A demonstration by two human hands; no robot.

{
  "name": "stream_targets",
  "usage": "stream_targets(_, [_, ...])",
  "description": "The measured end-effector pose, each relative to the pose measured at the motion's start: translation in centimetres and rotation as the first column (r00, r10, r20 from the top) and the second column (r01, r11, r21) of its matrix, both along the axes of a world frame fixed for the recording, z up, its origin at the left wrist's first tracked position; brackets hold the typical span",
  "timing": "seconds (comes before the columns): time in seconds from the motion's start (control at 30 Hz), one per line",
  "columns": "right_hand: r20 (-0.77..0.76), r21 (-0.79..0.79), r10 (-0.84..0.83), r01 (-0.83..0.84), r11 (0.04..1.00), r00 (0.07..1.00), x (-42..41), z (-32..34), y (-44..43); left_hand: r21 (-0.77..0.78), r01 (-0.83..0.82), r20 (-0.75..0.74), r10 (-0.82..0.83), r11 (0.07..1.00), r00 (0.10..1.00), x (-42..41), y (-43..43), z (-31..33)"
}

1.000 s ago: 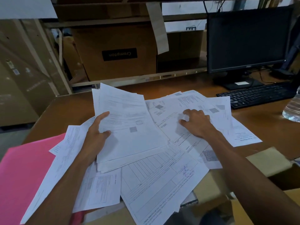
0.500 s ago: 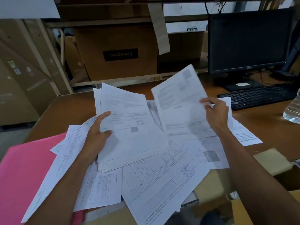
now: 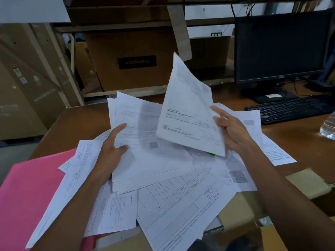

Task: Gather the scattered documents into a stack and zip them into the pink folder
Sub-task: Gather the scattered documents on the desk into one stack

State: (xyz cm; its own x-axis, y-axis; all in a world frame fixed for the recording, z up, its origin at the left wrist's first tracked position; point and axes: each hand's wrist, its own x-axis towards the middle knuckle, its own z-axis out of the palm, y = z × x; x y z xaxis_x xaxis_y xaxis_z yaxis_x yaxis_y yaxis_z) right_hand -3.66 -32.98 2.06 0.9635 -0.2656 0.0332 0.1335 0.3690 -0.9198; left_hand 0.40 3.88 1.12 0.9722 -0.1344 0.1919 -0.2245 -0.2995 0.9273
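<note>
**Risks.** The lifted sheet (image 3: pixel 188 113) stands almost upright and is held by one edge only. It bows, so I judge it may fold or slip from the right hand (image 3: pixel 230 129) on the way to the part-stack (image 3: pixel 145 142). If it lands skewed, corners stick out and could snag the zip. Loose sheets (image 3: pixel 181 205) overhang the near edge of the bench (image 3: pixel 79 124), right of the pink folder (image 3: pixel 30 192); a forearm sweep could push them off. A small green object (image 3: pixel 211 153) lies among the papers further right of the folder. Its kind is not discernible, and it might get gathered in by mistake.

**Pose.** Left hand (image 3: pixel 110 153): thumb on top of the part-stack, grip grasping its left edge, just right of the folder's far corner. Right hand: raised, well right of the folder, grip pinching the lifted sheet's right edge, fingers fairly straight.

**Folder.** Lies flat at the bench's left end, partly under loose sheets. Zip state: cannot tell.
</note>
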Motion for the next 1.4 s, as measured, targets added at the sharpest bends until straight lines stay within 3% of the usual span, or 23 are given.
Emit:
stream_targets(0.03, [-0.001,-0.186,-0.029,0.029,0.982,1.0,0.0,-0.1,0.9,-0.011,0.007,-0.006,-0.007,1.0,1.0,0.0,-0.1,0.1])
stream_targets(0.1, [0.014,-0.571,-0.125,0.111,0.814,0.992,0.0,-0.5,2.9,-0.032,0.015,-0.024,-0.016,0.999,1.0,-0.2,-0.3,0.1])
stream_targets(0.2, [0.023,-0.704,-0.111,0.095,0.704,0.994,0.2,-1.0,5.5,-0.072,0.041,-0.042,-0.044,0.997,0.998,-0.9,-1.2,0.3])
stream_targets(0.33, [0.003,-0.88,-0.011,0.008,0.474,1.0,0.7,-2.5,7.3,-0.219,0.012,-0.097,-0.034,0.976,0.995,-1.0,-1.5,0.2])
stream_targets(0.5, [-0.02,-0.93,0.028,-0.029,0.366,0.999,1.4,-3.4,7.5,-0.124,0.055,-0.127,-0.071,0.991,0.989,-0.6,-1.2,0.0])
stream_targets(0.67, [-0.048,-0.948,0.067,-0.066,0.31,0.997,0.5,-2.5,7.5,0.009,0.135,-0.028,-0.135,0.991,0.99,-0.5,-0.8,-0.3])
stream_targets(0.77, [-0.03,-0.983,-0.262,0.019,0.183,0.965,1.5,-2.0,4.7,0.012,0.117,-0.05,-0.116,0.993,0.992,-0.1,-0.6,-0.7])
stream_targets(0.83, [-0.127,-0.992,-0.527,-0.101,0.077,0.841,1.9,-2.1,1.9,0.035,0.083,-0.049,-0.081,0.996,0.996,0.0,-0.6,-0.7])
stream_targets(0.93, [-0.273,-0.955,-0.69,-0.276,0.11,0.671,1.3,-2.9,-0.8,0.073,0.065,-0.033,-0.063,0.995,0.998,0.2,-0.6,-0.7])
stream_targets(1.07, [-0.297,-0.945,-0.728,-0.299,0.132,0.618,1.4,-3.5,-0.7,0.076,0.065,-0.042,-0.061,0.995,0.997,0.2,-0.6,-0.8])
stream_targets(1.23, [-0.31,-0.929,-0.727,-0.358,0.094,0.613,1.7,-3.2,-0.5,0.076,0.061,-0.048,-0.058,0.995,0.997,0.3,-0.5,-0.9])
stream_targets(1.4, [-0.266,-0.953,-0.679,-0.292,0.078,0.684,1.9,-3.4,-0.6,0.071,0.067,-0.06,-0.063,0.995,0.996,0.4,-0.4,-1.1])
